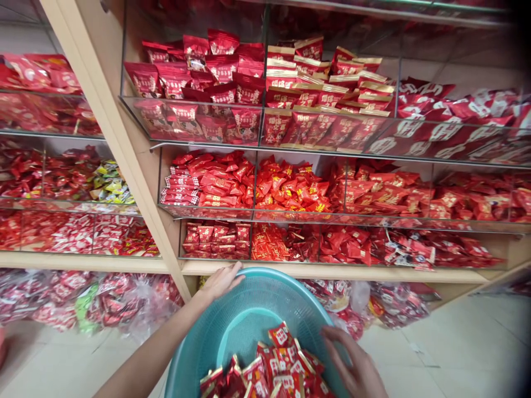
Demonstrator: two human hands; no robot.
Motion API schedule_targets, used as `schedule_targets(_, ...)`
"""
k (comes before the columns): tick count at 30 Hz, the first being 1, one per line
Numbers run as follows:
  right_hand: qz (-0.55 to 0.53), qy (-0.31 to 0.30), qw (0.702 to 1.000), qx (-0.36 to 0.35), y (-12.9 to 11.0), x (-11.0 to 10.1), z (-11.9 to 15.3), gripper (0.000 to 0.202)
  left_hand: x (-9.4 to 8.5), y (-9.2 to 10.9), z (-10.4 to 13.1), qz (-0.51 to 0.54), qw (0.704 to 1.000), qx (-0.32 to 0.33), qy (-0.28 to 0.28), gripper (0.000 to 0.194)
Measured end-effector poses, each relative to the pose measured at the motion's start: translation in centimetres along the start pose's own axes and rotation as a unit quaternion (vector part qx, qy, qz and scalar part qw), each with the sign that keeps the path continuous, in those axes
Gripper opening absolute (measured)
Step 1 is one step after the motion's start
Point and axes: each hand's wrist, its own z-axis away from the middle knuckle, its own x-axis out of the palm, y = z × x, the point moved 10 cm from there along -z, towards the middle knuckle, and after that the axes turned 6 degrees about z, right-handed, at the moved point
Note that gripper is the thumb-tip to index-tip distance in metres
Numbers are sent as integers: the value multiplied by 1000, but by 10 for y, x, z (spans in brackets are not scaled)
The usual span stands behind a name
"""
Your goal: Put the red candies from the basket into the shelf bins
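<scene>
A round teal plastic basket (232, 309) with a meshed wall stands in front of me, tilted in view. In its lower part lies a heap of small red packets (276, 362) with gold edges and white print. My left hand (224, 281) is closed on the far left of its rim, fingers pointing toward the shelf. At the right side of the rim is my right hand (357, 365), slightly blurred, its fingers stretched and apart with nothing seen in them. The basket's near side is cut off by the frame.
Ahead is a wooden shelf unit (332, 269) with clear-fronted bins of red wrapped packets (290, 188). A slanted wooden post (108, 116) divides it from another unit at left. Beneath the lowest board, plastic bags of packets (120, 301) lie on the tiled floor (456, 354).
</scene>
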Motion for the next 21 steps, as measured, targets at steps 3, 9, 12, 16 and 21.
schedule_targets(3, 46, -164, 978, -122, -48, 51, -54, 32, 0, 1, 1, -21, 1000, -1, 3, 38)
schedule_targets(9, 134, -429, 884, -130, -38, 156, -83, 42, 2, -1, 3, -57, 998, -6, 5, 41)
schedule_targets(12, 139, -462, 867, -123, -28, 173, -83, 36, 3, -3, 3, -71, 997, -9, 4, 41)
schedule_targets(16, 144, -473, 862, -111, -20, 179, -84, 22, 5, -5, 2, -85, 996, -15, 3, 40)
schedule_targets(21, 107, -440, 885, -107, -19, 171, -90, 15, 6, -5, 2, -96, 995, -19, 3, 38)
